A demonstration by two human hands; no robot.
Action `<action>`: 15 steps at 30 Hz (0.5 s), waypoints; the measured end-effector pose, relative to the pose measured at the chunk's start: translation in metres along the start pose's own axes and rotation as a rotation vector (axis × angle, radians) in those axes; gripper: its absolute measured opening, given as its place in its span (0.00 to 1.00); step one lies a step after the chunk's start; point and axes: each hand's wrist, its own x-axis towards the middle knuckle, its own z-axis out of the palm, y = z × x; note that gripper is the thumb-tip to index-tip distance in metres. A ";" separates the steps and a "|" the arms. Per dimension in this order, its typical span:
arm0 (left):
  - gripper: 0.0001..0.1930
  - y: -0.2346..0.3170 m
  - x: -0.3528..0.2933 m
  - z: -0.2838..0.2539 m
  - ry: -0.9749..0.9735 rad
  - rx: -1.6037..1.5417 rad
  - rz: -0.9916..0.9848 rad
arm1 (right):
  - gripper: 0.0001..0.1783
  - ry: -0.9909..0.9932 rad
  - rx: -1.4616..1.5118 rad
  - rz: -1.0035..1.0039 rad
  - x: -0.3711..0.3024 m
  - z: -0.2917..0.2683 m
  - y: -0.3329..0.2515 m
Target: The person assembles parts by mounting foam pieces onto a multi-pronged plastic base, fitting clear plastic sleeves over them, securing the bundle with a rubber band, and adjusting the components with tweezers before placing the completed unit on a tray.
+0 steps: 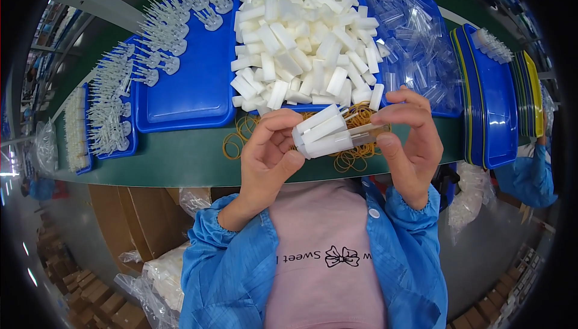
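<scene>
along the far left of the green bench [180, 160], narrow blue trays [120, 142] carry rows of small white pronged pieces [111, 106] laid side by side, probably so each can be picked off singly. next to them a bigger blue tray [192, 88] has the same pronged pieces [168, 28] only along its upper edge, the rest bare. the middle tray holds a loose heap of white plastic blocks [301, 34], piled close to the person's reach. just below it a scatter of tan rubber bands [241, 133] lies on the bench, directly behind the hands.

the left hand [268, 154] is closed around one end of a small bundle of white blocks [322, 133], thumb beneath and fingers curled over, pinching them flush. the right hand [409, 142] grasps the bundle's other end, where a clear piece shows; the bundle is held up above the bench edge, before the chest, so both ends stay aligned.

further right, a tray of clear plastic sleeves [409, 40], then a stack of blue trays [494, 106] standing on edge, out of the way. another person's blue sleeve [530, 175] shows at the right rim.
</scene>
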 end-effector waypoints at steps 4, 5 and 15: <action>0.22 0.002 0.000 0.001 0.014 0.021 -0.017 | 0.08 0.005 0.006 -0.055 -0.008 0.002 0.003; 0.21 0.002 0.001 0.001 -0.014 0.040 0.025 | 0.09 -0.003 0.043 -0.048 -0.010 0.005 0.000; 0.21 0.003 0.001 0.001 -0.071 0.120 0.089 | 0.08 -0.005 0.217 -0.002 -0.018 0.021 0.002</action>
